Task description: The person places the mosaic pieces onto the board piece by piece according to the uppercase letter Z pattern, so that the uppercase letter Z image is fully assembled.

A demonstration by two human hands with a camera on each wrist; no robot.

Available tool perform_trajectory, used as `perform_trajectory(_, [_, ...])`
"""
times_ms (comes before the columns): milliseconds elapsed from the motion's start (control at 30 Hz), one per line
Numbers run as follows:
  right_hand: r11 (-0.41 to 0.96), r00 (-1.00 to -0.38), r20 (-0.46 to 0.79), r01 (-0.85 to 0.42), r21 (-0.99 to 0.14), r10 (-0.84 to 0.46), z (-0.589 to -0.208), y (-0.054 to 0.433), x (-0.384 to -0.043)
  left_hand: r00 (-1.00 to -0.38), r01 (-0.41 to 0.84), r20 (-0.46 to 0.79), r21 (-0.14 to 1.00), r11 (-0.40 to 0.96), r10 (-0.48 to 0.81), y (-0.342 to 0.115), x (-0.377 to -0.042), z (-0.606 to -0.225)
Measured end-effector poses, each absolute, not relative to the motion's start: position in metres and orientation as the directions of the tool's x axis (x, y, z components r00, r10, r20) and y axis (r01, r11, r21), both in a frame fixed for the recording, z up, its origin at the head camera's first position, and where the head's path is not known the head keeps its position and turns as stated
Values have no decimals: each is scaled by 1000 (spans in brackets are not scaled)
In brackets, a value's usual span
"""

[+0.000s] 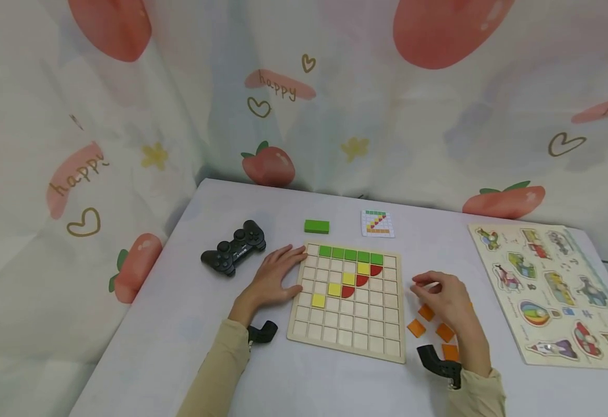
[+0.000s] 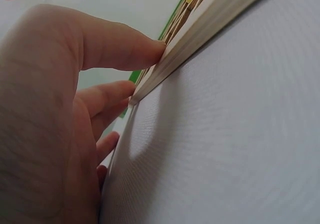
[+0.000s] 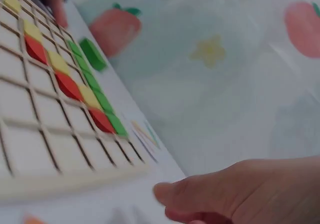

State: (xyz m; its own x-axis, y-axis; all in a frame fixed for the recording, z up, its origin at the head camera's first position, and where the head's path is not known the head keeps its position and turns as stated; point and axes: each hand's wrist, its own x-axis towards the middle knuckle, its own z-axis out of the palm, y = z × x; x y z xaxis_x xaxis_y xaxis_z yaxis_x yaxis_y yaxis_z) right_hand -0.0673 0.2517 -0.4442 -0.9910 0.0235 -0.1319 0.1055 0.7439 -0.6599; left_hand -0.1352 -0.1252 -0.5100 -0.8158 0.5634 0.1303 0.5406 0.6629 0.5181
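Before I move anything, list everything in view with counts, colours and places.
table: one, white, under the items
backdrop: pale with red strawberries, behind and left
grid board: one, pale wood, centre
green squares: five, green, board's far row
yellow squares: four, yellow, board diagonal
red pieces: three, red, right of three yellow squares
orange squares: at least four, orange, right of board
green block: one, green, beyond board
pattern card: one, white, multicoloured pattern, beyond board
game controller: one, black, left
picture puzzle: one, cream, multicoloured, far right
wrist devices: two, black, at wrists
sleeves: two, beige, forearms
left grip: one, bare, touching board's left edge
right grip: one, bare, by orange squares; contents unclear
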Motion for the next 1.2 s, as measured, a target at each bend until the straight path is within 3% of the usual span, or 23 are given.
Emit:
perform_trajectory(167, [768, -967, -253, 174, -616, 16, -442, 288, -60, -816, 539, 130, 521, 662, 563, -126, -134, -508])
perform_trajectory(367, [775, -943, -333, 211, -595, 1, -445, 296, -57, -820, 532, 118, 521, 668, 561, -127, -132, -507])
perform_trajectory(633, [777, -961, -276, 168, -606, -8, -448, 297, -58, -817, 539, 124, 513, 668, 563, -127, -134, -509])
perform_trajectory(833, [760, -995, -101, 86, -644, 27, -445, 290, -57, -819, 534, 113, 510, 674, 563, -126, -135, -509])
perform_trajectory(967, [718, -999, -30, 53, -694, 45, -441, 267, -62, -817, 536, 114, 510, 673, 565, -125, -136, -508])
perform_trajectory(1200, [589, -996, -77, 33, -807, -50, -449, 200, -71, -820, 533, 115, 509, 676, 560, -125, -136, -509])
